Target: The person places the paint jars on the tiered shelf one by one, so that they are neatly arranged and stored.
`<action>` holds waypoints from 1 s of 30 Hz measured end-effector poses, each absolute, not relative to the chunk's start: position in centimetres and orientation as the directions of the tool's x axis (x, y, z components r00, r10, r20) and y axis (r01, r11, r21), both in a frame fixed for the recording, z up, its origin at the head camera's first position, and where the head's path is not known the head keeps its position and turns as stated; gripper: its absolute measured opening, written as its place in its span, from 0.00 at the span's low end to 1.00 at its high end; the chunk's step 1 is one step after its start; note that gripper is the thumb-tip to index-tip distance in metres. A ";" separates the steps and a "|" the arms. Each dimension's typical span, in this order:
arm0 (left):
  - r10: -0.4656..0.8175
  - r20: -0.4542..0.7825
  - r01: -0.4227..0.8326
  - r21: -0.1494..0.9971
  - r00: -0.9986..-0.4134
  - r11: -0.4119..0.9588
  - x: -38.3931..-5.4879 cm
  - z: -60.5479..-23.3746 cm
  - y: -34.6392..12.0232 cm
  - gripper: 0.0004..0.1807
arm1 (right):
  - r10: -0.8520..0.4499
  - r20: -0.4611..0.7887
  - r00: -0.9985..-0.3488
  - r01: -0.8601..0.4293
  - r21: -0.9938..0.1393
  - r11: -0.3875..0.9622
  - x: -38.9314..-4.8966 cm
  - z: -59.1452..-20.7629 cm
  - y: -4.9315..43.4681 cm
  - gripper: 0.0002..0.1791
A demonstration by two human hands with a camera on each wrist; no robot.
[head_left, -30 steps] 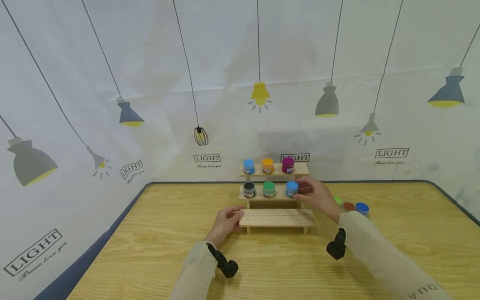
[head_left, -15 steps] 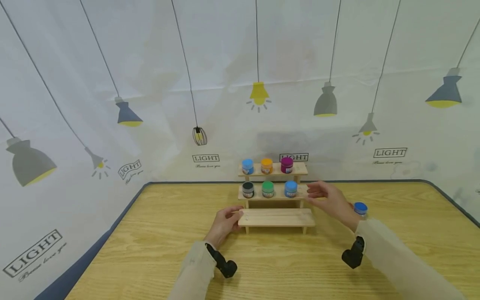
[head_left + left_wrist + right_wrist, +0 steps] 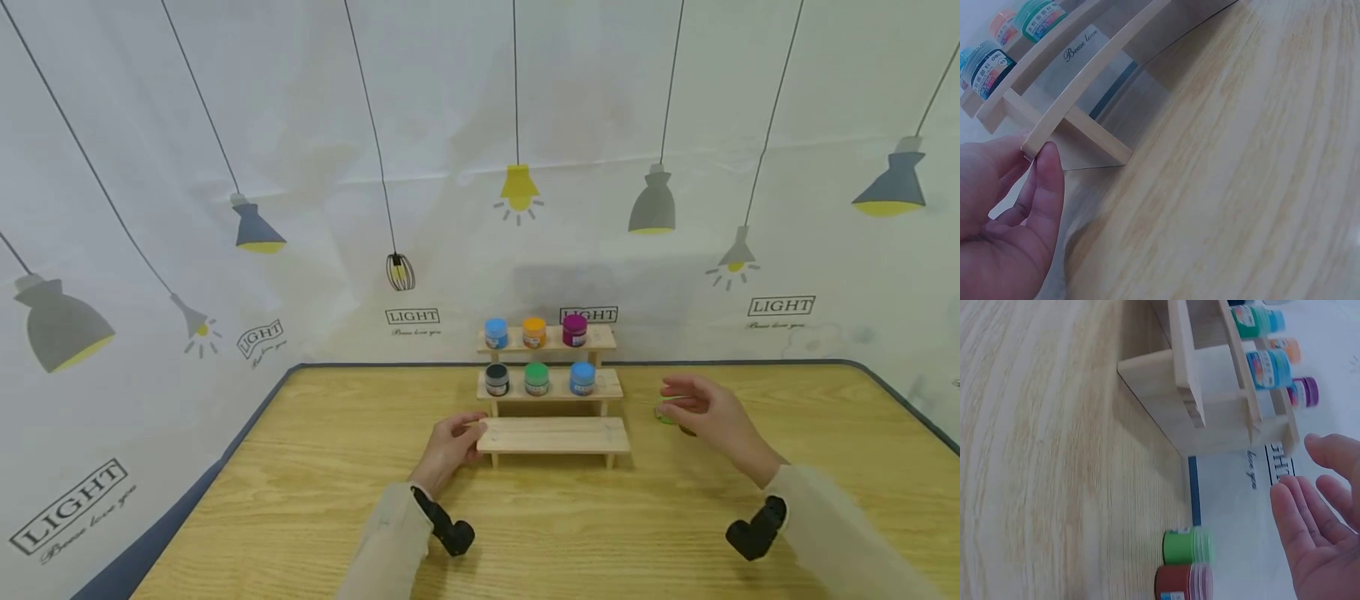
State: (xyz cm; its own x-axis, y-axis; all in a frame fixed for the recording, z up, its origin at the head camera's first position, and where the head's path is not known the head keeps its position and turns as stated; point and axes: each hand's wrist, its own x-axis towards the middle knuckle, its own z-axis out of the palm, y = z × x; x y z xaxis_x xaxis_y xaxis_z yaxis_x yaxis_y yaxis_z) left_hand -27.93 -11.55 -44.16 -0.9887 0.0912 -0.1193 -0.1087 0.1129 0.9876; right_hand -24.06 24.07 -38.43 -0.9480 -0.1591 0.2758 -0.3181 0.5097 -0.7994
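A three-step wooden display rack (image 3: 553, 435) stands on the table. My left hand (image 3: 444, 454) pinches the left end of its lowest step between thumb and fingers. On the top step are light blue (image 3: 496, 334), orange (image 3: 534, 334) and purple (image 3: 575, 332) paint jars. The middle step bears black (image 3: 497, 380), green (image 3: 536, 380) and blue (image 3: 582, 379) ones. Right of the rack, my right hand (image 3: 712, 421) hovers with nothing held, fingers relaxed. Near it stand a light green jar (image 3: 1186, 546) and a brown jar (image 3: 1174, 584), partly hidden by that hand in the head view.
The wood-grain table (image 3: 300, 500) ends in a dark blue edge (image 3: 420, 364) at the back. Behind it hangs a white backdrop (image 3: 450, 208) printed with lamps. The rack's top step stands close to that backdrop.
My right hand has let go of the blue jar on the middle step and moved right, over the loose jars. It now hides the dark-blue-lidded jar. My left hand stays on the rack.
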 end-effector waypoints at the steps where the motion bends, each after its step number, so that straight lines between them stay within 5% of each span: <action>1: 0.092 -0.120 -0.110 0.988 -0.988 0.111 -27.9 -44.1 -11.5 0.17 | -0.152 0.284 -0.947 -0.321 -0.798 0.510 -23.9 -38.5 24.5 0.26; 13: 0.077 -0.137 -0.128 0.985 -0.988 0.117 -28.1 -44.2 -11.5 0.17 | -0.044 0.303 -0.952 -0.282 -0.814 0.507 -23.0 -38.1 29.0 0.27; 25: 0.077 -0.144 -0.135 0.985 -0.987 0.112 -28.0 -44.2 -11.4 0.17 | 0.004 0.192 -0.981 -0.163 -0.844 0.511 -26.3 -43.9 34.1 0.36; 30: 0.074 -0.138 -0.129 0.985 -0.988 0.112 -28.1 -44.2 -11.4 0.17 | 0.008 0.157 -0.988 -0.128 -0.830 0.543 -25.8 -43.3 33.4 0.37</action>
State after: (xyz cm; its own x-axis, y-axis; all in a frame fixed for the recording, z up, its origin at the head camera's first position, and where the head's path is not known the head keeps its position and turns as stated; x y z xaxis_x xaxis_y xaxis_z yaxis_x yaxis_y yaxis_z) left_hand -28.06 -11.44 -44.16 -0.9877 0.0741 -0.1376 -0.1288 0.1124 0.9853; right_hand -25.80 33.40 -43.28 -0.9876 0.0076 0.1568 -0.1276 0.5427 -0.8302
